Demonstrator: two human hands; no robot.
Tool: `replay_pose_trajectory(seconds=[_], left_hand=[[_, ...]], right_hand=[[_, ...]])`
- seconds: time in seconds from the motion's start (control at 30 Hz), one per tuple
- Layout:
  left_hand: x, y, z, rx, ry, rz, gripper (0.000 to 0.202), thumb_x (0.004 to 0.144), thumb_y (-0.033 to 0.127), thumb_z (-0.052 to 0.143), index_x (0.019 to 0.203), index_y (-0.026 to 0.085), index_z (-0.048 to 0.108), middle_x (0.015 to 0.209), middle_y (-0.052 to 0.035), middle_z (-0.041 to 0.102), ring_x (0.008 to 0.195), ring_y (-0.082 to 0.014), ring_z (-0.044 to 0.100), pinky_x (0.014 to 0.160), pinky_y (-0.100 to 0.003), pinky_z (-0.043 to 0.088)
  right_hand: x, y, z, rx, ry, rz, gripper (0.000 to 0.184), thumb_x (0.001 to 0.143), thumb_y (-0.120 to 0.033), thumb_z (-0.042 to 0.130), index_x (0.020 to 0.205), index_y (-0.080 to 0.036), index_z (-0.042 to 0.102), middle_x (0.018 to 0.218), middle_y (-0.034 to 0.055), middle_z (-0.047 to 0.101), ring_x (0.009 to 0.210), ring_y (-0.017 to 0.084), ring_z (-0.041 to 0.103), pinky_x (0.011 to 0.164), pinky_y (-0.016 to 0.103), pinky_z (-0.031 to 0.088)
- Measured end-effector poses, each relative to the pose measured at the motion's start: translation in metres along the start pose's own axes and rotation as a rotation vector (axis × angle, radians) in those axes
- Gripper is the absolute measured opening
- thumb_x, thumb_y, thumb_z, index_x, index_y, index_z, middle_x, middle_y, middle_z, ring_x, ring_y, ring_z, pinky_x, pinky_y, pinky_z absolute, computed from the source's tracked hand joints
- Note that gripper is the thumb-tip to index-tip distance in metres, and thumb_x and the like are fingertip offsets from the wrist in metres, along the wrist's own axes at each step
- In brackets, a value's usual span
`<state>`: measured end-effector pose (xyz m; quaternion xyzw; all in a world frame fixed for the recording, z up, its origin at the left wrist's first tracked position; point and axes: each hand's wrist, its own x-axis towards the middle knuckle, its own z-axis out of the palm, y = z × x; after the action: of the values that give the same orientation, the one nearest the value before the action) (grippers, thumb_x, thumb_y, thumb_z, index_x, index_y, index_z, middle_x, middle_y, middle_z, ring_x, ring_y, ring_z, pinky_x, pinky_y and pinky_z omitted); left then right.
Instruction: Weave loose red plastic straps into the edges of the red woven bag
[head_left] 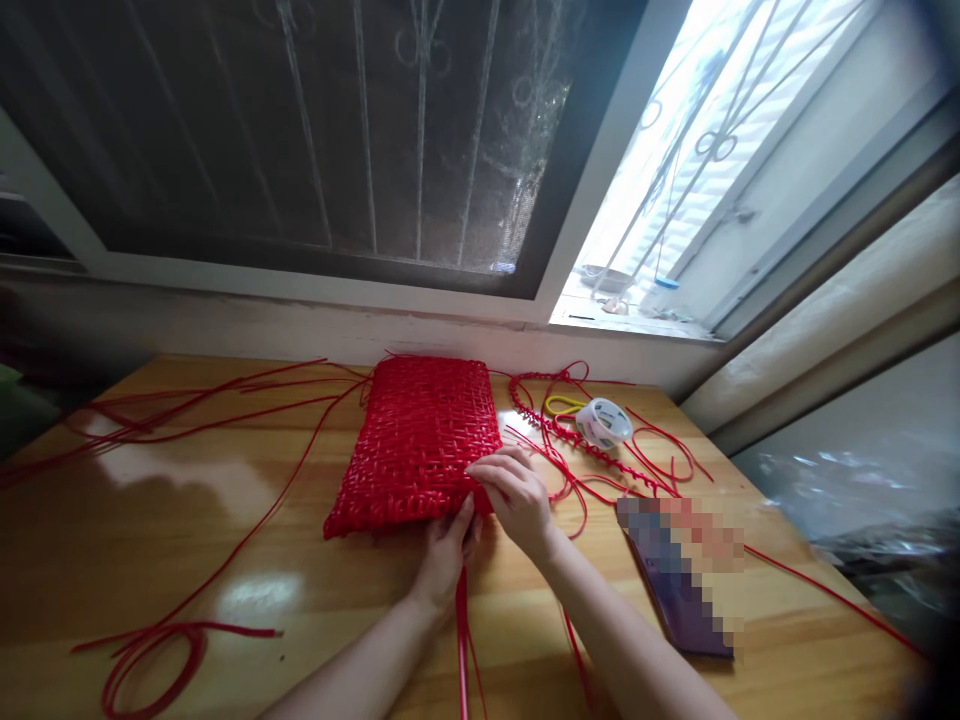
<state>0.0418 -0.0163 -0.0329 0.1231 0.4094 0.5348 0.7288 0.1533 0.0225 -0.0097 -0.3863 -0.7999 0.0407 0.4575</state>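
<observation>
Both hands work at the near edge of a red woven mat [420, 440], which lies flat on the tabletop [315, 590] just in front of them. The left hand [448, 548] pinches red cords [462, 640] under that edge; these cords run back toward the person between the two arms. The right hand [516, 498] lies on the mat's near right corner, fingers bent and gripping the weave. Right of the right hand sit a tape roll [604, 422] and a braided red strip [585, 445]. Left of the left hand, loose cords spread over the tabletop
</observation>
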Motion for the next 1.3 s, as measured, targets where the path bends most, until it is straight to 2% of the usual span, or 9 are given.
replay_pose_trajectory(seconds=[0.23, 0.4, 0.63, 0.87, 1.0, 1.1, 1.17, 1.23, 1.3], left_hand=[[0.003, -0.002, -0.001, -0.008, -0.042, 0.029, 0.023, 0.055, 0.031, 0.073, 0.068, 0.015, 0.063, 0.059, 0.0011, 0.059, 0.065, -0.0127, 0.055, 0.06, -0.021, 0.041], [0.001, -0.001, 0.001, 0.032, -0.057, 0.041, 0.023, 0.055, 0.033, 0.072, 0.065, 0.015, 0.063, 0.055, 0.0014, 0.057, 0.066, -0.0137, 0.056, 0.058, -0.021, 0.042], [0.002, -0.002, 0.0, 0.045, -0.029, 0.043, 0.032, 0.053, 0.036, 0.073, 0.076, 0.014, 0.065, 0.062, -0.0004, 0.061, 0.063, -0.0128, 0.055, 0.057, -0.022, 0.041], [0.003, -0.003, -0.001, 0.041, -0.051, 0.054, 0.032, 0.054, 0.036, 0.073, 0.075, 0.014, 0.064, 0.057, 0.0025, 0.056, 0.054, -0.0082, 0.049, 0.051, -0.019, 0.036], [0.003, -0.005, -0.003, 0.039, -0.066, 0.045, 0.028, 0.057, 0.034, 0.071, 0.073, 0.014, 0.06, 0.055, 0.0048, 0.052, 0.048, -0.0045, 0.041, 0.045, -0.016, 0.031], [0.003, -0.007, -0.005, 0.102, -0.108, 0.047, 0.03, 0.061, 0.038, 0.067, 0.056, 0.012, 0.052, 0.044, 0.0065, 0.042, 0.041, -0.0031, 0.032, 0.04, -0.017, 0.023], [0.002, -0.008, -0.005, 0.122, -0.128, 0.061, 0.034, 0.063, 0.039, 0.066, 0.051, 0.013, 0.048, 0.042, 0.0063, 0.04, 0.041, -0.0035, 0.031, 0.039, -0.018, 0.024], [0.002, -0.008, -0.005, 0.118, -0.141, 0.078, 0.03, 0.064, 0.037, 0.066, 0.054, 0.012, 0.052, 0.045, 0.0048, 0.045, 0.043, -0.005, 0.036, 0.042, -0.019, 0.029], [0.002, -0.008, -0.005, 0.109, -0.156, 0.105, 0.025, 0.065, 0.035, 0.065, 0.066, 0.011, 0.059, 0.053, 0.0023, 0.052, 0.049, -0.0073, 0.043, 0.048, -0.02, 0.035]], right_hand=[[0.004, -0.001, -0.008, 0.202, -0.058, 0.147, 0.017, 0.078, -0.009, 0.05, 0.079, -0.021, 0.062, 0.078, 0.0015, 0.063, 0.079, 0.015, 0.054, 0.073, 0.03, 0.045], [0.003, 0.004, -0.003, 0.292, -0.04, 0.234, 0.015, 0.078, -0.01, 0.05, 0.079, -0.021, 0.061, 0.077, 0.0016, 0.061, 0.077, 0.014, 0.054, 0.071, 0.03, 0.045], [-0.002, -0.003, -0.004, 0.189, -0.005, 0.076, 0.02, 0.078, -0.008, 0.046, 0.082, -0.021, 0.06, 0.081, 0.0029, 0.061, 0.08, 0.015, 0.052, 0.075, 0.034, 0.043], [0.005, 0.002, -0.003, 0.183, -0.052, 0.144, 0.016, 0.078, -0.008, 0.047, 0.078, -0.019, 0.059, 0.077, 0.0029, 0.061, 0.078, 0.015, 0.052, 0.072, 0.031, 0.044], [0.01, 0.003, -0.004, 0.148, -0.104, 0.098, 0.017, 0.077, -0.009, 0.047, 0.076, -0.02, 0.06, 0.077, 0.0033, 0.06, 0.077, 0.015, 0.052, 0.073, 0.032, 0.045], [0.01, -0.001, -0.008, 0.121, -0.151, 0.096, 0.016, 0.076, -0.012, 0.05, 0.082, -0.02, 0.062, 0.088, 0.0059, 0.057, 0.084, 0.016, 0.052, 0.076, 0.032, 0.045], [0.007, -0.003, -0.01, 0.11, -0.181, 0.099, 0.021, 0.074, -0.012, 0.05, 0.089, -0.02, 0.062, 0.099, 0.0079, 0.054, 0.092, 0.017, 0.051, 0.079, 0.033, 0.045], [0.003, -0.002, -0.011, 0.101, -0.196, 0.089, 0.027, 0.072, -0.011, 0.049, 0.095, -0.02, 0.061, 0.105, 0.0088, 0.051, 0.096, 0.018, 0.05, 0.082, 0.033, 0.044], [0.0, -0.001, -0.011, 0.085, -0.2, 0.077, 0.031, 0.072, -0.01, 0.048, 0.099, -0.02, 0.06, 0.108, 0.0089, 0.051, 0.098, 0.019, 0.05, 0.084, 0.035, 0.043]])
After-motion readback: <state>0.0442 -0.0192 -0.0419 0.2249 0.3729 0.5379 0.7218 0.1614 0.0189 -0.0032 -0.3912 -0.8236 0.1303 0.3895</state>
